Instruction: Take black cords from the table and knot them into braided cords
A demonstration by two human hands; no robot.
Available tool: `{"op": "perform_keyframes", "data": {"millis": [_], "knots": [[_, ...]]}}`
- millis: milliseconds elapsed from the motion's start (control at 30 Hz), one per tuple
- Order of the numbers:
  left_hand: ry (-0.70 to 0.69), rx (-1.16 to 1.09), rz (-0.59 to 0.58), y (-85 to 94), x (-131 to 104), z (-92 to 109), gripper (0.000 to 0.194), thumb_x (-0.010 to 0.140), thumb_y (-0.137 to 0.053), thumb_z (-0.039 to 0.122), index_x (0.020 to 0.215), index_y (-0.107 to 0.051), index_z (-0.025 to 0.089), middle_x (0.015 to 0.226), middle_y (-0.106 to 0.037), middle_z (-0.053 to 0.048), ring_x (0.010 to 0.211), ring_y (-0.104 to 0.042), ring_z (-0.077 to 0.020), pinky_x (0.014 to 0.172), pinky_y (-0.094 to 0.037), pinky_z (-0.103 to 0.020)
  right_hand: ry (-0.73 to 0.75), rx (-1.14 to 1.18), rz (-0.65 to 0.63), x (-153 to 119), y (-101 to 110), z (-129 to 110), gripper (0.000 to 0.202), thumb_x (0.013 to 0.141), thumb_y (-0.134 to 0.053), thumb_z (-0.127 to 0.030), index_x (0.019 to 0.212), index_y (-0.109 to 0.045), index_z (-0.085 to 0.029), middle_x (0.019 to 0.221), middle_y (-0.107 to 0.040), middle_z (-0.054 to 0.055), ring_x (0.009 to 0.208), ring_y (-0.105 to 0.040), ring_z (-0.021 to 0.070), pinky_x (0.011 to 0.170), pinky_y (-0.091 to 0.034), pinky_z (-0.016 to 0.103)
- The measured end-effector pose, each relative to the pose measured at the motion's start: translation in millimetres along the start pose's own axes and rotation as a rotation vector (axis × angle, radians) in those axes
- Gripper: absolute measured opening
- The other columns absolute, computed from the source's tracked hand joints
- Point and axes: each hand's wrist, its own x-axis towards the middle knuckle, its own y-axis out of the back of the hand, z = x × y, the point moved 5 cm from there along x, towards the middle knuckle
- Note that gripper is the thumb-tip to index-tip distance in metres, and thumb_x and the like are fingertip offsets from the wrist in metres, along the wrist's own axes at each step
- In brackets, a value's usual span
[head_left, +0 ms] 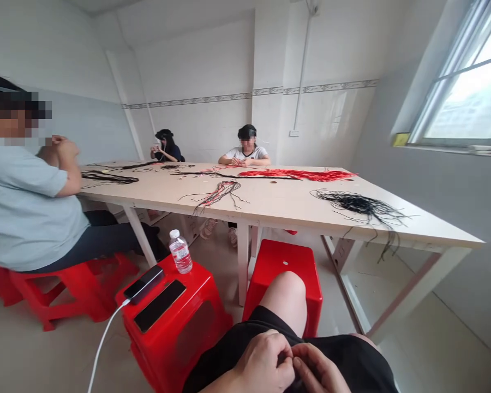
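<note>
Low in the view, my left hand (pixel 265 360) and my right hand (pixel 318 367) meet above my lap, over black shorts (pixel 352 355). Both hands are closed, with the fingertips pinched together and almost touching. Whatever they hold is hidden by the fingers or lost against the dark cloth. On the table (pixel 278 204) in front lies a loose tangle of black cords (pixel 358 203), some hanging over the near edge. A small bundle of black and red cords (pixel 219 195) lies left of it. Farther back stretches a long pile of red cords (pixel 298 174).
A red stool (pixel 288 254) stands before my knee. On another red stool (pixel 204 292) at left are a water bottle (pixel 181 254), a phone (pixel 160 305) and a dark device (pixel 144 285) with a white cable (pixel 102 338). Three people sit around the table, hands raised or working.
</note>
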Motion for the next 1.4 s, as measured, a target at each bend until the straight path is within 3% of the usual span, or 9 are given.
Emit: {"op": "perform_keyframes", "data": {"millis": [233, 367, 467, 700, 967, 1233, 1400], "knots": [[-0.022, 0.018, -0.040, 0.9, 5.1, 7.6, 0.018, 0.073, -0.046, 0.012, 0.072, -0.063, 0.018, 0.077, -0.066, -0.003, 0.071, -0.059, -0.0154, 0.065, -0.044, -0.025, -0.022, -0.016, 0.080, -2.3, 0.1, -10.7, 0.035, 0.083, -0.045, -0.047, 0.085, -0.061, -0.015, 0.080, -0.065, 0.009, 0.074, -0.058, 0.0203, 0.070, -0.048, 0.029], [-0.038, -0.043, -0.037, 3.7, 7.9, 9.9, 0.023, 0.077, -0.044, 0.010, 0.088, -0.063, 0.019, 0.085, -0.066, -0.004, 0.078, -0.060, -0.0152, 0.073, -0.046, -0.025, -0.070, -0.033, 0.144, -3.5, 4.6, -10.8, 0.028, 0.082, -0.046, -0.040, 0.078, -0.058, -0.015, 0.074, -0.062, 0.006, 0.068, -0.054, 0.0174, 0.063, -0.044, 0.026], [-0.047, -0.034, -0.053, 4.8, 7.0, 4.7, 0.025, 0.079, -0.046, 0.012, 0.097, -0.062, 0.019, 0.088, -0.066, -0.003, 0.080, -0.061, -0.0149, 0.075, -0.047, -0.024, -0.109, -0.050, 0.182, -3.2, 7.9, -9.2, 0.024, 0.080, -0.045, -0.037, 0.070, -0.053, -0.016, 0.066, -0.056, 0.003, 0.060, -0.047, 0.0141, 0.057, -0.038, 0.024], [-0.130, 0.122, -0.093, 11.5, -4.6, -22.9, 0.023, 0.087, -0.043, 0.023, 0.082, -0.066, 0.021, 0.075, -0.064, -0.002, 0.070, -0.061, -0.0136, 0.065, -0.045, -0.021, -0.154, -0.058, 0.210, -5.6, 13.1, -1.3, 0.018, 0.075, -0.045, -0.033, 0.066, -0.046, -0.018, 0.060, -0.046, -0.002, 0.058, -0.039, 0.0115, 0.055, -0.031, 0.022], [-0.078, 0.154, -0.038, 51.6, -0.4, -36.3, 0.023, 0.086, -0.048, 0.029, 0.073, -0.065, 0.021, 0.070, -0.062, -0.001, 0.065, -0.059, -0.0132, 0.060, -0.044, -0.021, -0.170, 0.008, 0.250, -12.8, 19.8, 1.5, 0.018, 0.078, -0.044, -0.033, 0.069, -0.045, -0.017, 0.061, -0.041, -0.003, 0.058, -0.035, 0.0108, 0.055, -0.029, 0.023], [-0.161, 0.050, 0.150, 104.2, 11.3, -25.4, 0.020, 0.085, -0.053, 0.038, 0.081, -0.067, 0.024, 0.075, -0.066, 0.001, 0.071, -0.063, -0.0128, 0.065, -0.048, -0.019, -0.066, 0.055, 0.360, -11.0, 60.6, -35.4, 0.016, 0.077, -0.046, -0.030, 0.071, -0.052, -0.016, 0.061, -0.043, -0.002, 0.057, -0.036, 0.0112, 0.053, -0.028, 0.024], [-0.203, 0.023, 0.208, 116.2, 8.0, -16.0, 0.018, 0.082, -0.057, 0.039, 0.081, -0.067, 0.024, 0.075, -0.065, 0.001, 0.069, -0.062, -0.0125, 0.062, -0.049, -0.018, 0.001, 0.037, 0.449, -11.6, 62.8, -47.6, 0.008, 0.071, -0.048, -0.024, 0.066, -0.049, -0.017, 0.057, -0.040, -0.003, 0.053, -0.032, 0.0096, 0.051, -0.025, 0.023]]}}
